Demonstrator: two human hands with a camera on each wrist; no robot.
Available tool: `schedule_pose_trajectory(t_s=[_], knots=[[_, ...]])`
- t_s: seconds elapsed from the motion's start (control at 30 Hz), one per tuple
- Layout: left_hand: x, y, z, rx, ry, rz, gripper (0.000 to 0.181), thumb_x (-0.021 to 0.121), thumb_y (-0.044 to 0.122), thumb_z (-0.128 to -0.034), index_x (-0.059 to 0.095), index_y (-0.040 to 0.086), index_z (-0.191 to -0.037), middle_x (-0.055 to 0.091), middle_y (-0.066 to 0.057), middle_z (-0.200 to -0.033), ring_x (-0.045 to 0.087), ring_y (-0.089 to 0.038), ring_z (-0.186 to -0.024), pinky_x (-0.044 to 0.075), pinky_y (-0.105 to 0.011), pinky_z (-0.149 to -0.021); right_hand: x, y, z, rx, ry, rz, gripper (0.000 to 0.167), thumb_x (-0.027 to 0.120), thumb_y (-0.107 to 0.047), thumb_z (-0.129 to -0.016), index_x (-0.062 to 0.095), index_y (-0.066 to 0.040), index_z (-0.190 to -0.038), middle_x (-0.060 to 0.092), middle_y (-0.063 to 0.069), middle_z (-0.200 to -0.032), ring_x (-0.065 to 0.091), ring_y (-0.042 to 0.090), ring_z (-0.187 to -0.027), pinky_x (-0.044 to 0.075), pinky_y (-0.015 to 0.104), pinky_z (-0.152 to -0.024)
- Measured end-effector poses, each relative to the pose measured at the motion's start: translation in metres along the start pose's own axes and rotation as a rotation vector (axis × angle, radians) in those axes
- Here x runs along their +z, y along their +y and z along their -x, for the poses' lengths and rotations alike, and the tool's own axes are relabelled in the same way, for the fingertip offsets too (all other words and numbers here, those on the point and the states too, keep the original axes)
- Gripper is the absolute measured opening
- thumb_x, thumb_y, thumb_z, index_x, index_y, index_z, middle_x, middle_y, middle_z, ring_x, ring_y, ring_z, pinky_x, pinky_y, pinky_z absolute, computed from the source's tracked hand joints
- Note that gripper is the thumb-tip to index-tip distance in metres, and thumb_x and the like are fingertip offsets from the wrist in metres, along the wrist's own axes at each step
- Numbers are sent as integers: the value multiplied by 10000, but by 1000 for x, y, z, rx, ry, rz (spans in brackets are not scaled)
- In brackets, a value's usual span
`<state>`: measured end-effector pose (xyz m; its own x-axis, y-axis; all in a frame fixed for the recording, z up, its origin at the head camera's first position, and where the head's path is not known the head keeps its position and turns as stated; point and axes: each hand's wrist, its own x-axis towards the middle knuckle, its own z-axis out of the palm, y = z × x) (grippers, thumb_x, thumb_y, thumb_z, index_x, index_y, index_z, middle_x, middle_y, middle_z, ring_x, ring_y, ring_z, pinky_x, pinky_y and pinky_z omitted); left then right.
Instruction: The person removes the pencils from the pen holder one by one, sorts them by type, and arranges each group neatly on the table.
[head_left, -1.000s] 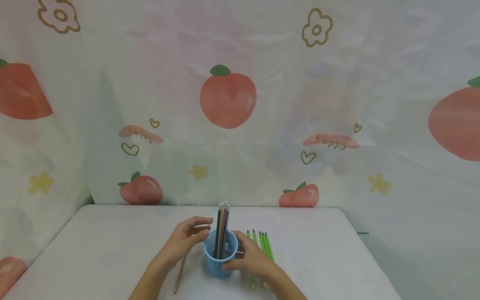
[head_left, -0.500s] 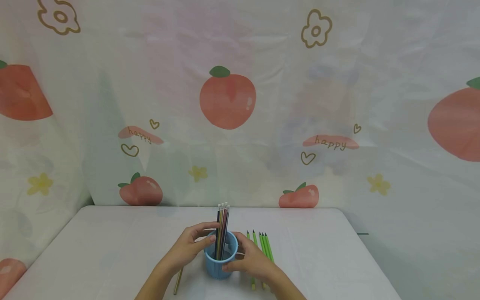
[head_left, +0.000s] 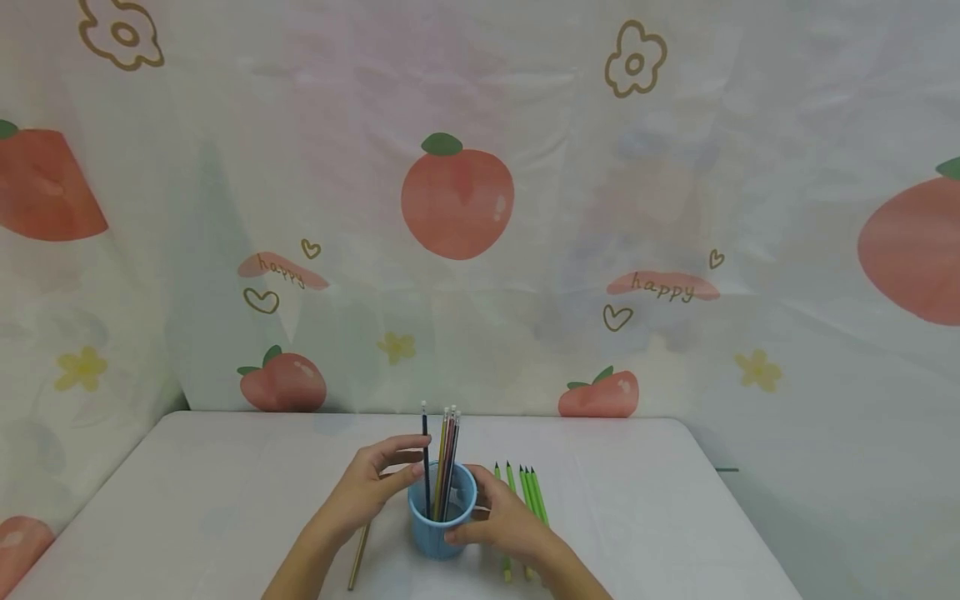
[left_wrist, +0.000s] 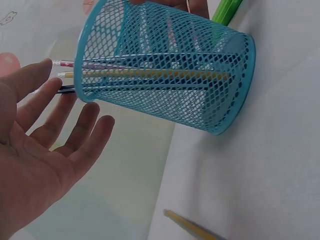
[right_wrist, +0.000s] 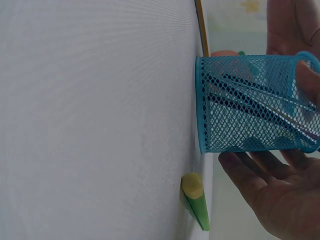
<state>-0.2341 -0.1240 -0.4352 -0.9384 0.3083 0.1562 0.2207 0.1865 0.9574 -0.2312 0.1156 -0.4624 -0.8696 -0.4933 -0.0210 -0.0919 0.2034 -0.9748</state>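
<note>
A blue mesh pencil holder [head_left: 432, 540] stands upright on the table, with several pencils [head_left: 448, 442] leaning in it, eraser ends up. My right hand [head_left: 508, 518] grips the holder from its right side, thumb at the front and fingers round the far side. At the left rim, my left hand [head_left: 375, 483] pinches a dark pencil [head_left: 424, 423] between thumb and fingers. This pencil stands apart from the bunch, its lower end still inside the holder. In the left wrist view, the fingers partly hide the dark pencil's [left_wrist: 66, 89] upper end.
Several green pencils [head_left: 529, 492] lie on the white table [head_left: 645, 517] to the right, partly behind the right hand. A gold pencil [head_left: 358, 562] lies left of the holder, near the left wrist. A fruit-print curtain [head_left: 480, 333] hangs behind the table.
My left hand first reached in over the rim to the bunch, then drew back left, parting the dark pencil from the others. The right hand and holder have stayed in place.
</note>
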Motion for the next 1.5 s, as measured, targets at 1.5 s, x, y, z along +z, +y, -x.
schedule_pose_trajectory(t_s=[1.5], knots=[[-30, 40, 21, 242, 187, 14, 342, 590, 113, -1004, 589, 109, -1346, 578, -148, -1372, 680, -199, -1070, 530, -223, -942, 1, -2, 1, 32, -3, 2, 808, 866, -129, -741, 462, -132, -1441, 537, 104, -1441, 496, 389, -1335, 426, 572, -1081]])
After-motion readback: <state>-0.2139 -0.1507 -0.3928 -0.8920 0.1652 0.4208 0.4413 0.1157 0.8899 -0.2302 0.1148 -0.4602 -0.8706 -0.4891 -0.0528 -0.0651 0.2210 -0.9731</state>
